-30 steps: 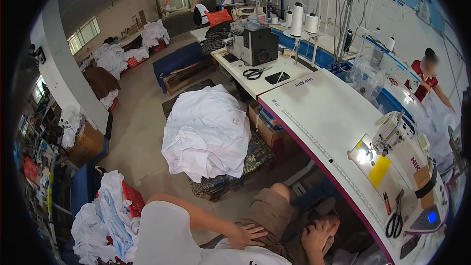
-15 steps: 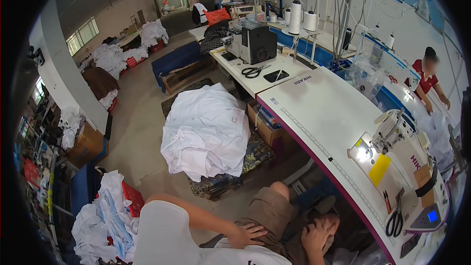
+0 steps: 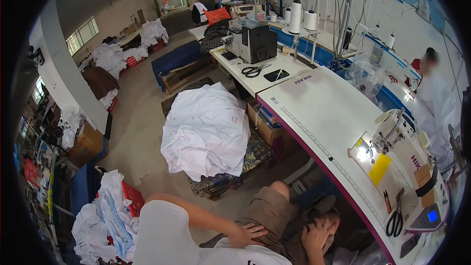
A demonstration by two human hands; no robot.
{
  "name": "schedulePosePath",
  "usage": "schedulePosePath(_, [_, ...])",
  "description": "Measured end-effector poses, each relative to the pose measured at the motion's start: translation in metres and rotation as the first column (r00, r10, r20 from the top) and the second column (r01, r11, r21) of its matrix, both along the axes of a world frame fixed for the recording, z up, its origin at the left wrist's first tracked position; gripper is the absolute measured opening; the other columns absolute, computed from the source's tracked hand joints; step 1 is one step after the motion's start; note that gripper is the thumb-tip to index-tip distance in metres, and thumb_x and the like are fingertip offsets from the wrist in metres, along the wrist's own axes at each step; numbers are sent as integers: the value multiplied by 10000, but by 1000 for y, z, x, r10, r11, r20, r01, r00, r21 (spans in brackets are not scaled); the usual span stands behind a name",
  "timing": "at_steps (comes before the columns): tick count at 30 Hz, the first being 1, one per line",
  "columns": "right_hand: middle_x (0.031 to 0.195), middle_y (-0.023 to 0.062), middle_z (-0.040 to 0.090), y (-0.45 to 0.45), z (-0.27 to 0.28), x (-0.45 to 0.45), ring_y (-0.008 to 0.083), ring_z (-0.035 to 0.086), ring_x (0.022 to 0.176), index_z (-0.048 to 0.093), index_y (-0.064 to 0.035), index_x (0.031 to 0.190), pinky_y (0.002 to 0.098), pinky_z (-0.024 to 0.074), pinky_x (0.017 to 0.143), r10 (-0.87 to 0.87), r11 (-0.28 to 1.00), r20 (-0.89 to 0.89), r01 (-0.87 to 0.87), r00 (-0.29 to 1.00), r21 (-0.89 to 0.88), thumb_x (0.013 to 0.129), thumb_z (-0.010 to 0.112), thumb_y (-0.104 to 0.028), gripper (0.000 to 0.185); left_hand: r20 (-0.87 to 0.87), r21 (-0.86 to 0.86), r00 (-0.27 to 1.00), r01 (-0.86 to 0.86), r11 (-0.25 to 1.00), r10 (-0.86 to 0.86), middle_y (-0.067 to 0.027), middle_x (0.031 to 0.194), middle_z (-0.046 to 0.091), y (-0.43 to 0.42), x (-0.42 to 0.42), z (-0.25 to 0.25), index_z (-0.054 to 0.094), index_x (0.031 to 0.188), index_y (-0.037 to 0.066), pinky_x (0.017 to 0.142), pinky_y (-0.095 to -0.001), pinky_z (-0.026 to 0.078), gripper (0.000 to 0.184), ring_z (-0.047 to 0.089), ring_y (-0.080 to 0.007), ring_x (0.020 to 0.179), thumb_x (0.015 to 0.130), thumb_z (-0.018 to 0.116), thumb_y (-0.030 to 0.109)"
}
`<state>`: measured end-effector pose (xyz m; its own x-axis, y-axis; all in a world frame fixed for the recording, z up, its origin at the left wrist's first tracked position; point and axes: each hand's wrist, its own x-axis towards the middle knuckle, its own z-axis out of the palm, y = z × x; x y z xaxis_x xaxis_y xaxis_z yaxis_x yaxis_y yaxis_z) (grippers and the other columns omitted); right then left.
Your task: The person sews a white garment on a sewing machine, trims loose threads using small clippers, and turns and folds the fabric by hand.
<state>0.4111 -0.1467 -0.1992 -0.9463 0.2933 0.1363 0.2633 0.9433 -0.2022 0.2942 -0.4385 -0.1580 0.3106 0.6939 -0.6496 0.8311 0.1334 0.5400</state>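
My left hand (image 3: 247,235) lies flat on the brown shorts (image 3: 272,218) over my thigh, its fingers spread and holding nothing. Resting over my other bare knee is my right hand (image 3: 316,235), fingers stretched out and a little apart, also without anything in it. In front of my legs, a pile of white shirts (image 3: 206,130) sits on a dark patterned padded bench (image 3: 260,154). The sewing machine (image 3: 400,135) with its lamp lit stands on the white table (image 3: 319,108) to my right, away from both hands.
Black scissors (image 3: 395,222) and orange-handled snips (image 3: 387,201) lie by the machine. More scissors (image 3: 252,71) and a phone (image 3: 276,75) are on the far table. A red basket (image 3: 132,198) with white garments stands left. Across the table a person (image 3: 429,61) handles white cloth.
The person across the table has raised a white cloth, which now covers most of their red top and arms. My hands stay where they were.
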Motion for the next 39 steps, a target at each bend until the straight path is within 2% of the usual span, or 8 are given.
schedulePosePath(20, [1222,89,681,-2,2,-1,422,463,1334,801,-79,878,729,158,1164,-4,1000,-17,4,1000,17,750,740,-252,223,8,0,1000,-1,1000,1,-274,1668,-170,1,-1,3,82,1656,169,1237,-627,23,880,-168,-481,1537,936,544,377])
schedulePosePath(25, [1217,96,680,-3,4,-1,429,467,1327,797,-71,867,728,157,1165,-7,1000,-17,8,1000,6,745,749,-242,216,36,10,999,-26,1000,26,-275,1668,-171,-1,-1,1,153,1649,159,1236,-626,21,845,-171,-474,1538,933,549,371])
schedulePosePath(28, [1201,95,678,0,-4,-1,430,411,1370,804,-89,873,720,138,1176,-6,1000,-18,6,1000,6,740,756,-242,208,9,-6,1000,-8,1000,8,-278,1664,-184,-1,1,-2,66,1658,191,1231,-630,19,907,-185,-479,1533,940,597,353])
schedulePosePath(32, [1197,93,679,1,-5,-1,427,416,1363,806,-91,873,717,148,1171,7,1000,-23,-6,1000,22,745,754,-240,203,-8,3,1000,2,1000,-2,-278,1664,-185,-1,1,-4,68,1658,193,1231,-632,19,912,-189,-481,1532,936,605,341])
schedulePosePath(34, [1192,90,681,0,-5,-1,428,428,1348,806,-91,866,715,159,1164,-22,1000,3,22,1000,-1,748,754,-237,194,40,-5,999,-31,1000,31,-271,1668,-174,0,-2,8,167,1645,136,1240,-613,17,811,-180,-467,1538,943,529,319])
schedulePosePath(39, [1189,89,682,-1,-3,0,423,440,1329,808,-90,859,713,170,1157,-19,1000,-9,19,1000,5,749,757,-233,187,31,-6,999,-23,1000,24,-270,1668,-175,1,-2,10,137,1651,142,1241,-608,19,823,-174,-468,1540,945,527,311])
